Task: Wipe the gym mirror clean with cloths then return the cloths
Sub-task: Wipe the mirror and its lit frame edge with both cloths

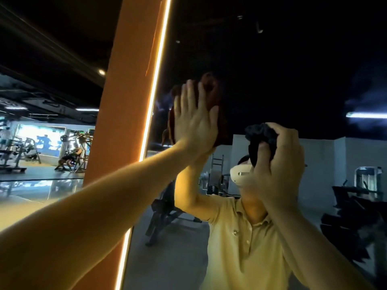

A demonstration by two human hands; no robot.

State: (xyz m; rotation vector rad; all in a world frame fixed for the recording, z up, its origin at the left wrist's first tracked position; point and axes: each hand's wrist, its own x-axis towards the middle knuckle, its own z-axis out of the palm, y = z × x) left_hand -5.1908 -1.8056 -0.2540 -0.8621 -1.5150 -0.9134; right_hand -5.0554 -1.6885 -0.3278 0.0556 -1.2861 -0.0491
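The gym mirror fills the right of the view, edged on its left by a lit strip. My left hand lies flat with straight fingers, pressing a reddish-brown cloth against the glass near the mirror's left edge. Lower and to the right, my right hand grips a bunched dark grey cloth against the mirror. My reflection, in a yellow polo shirt and a white headset, shows behind both hands.
An orange pillar stands left of the mirror with a glowing light strip along its edge. Further left, weight machines and a person stand on the gym floor. Reflected benches and machines appear in the mirror.
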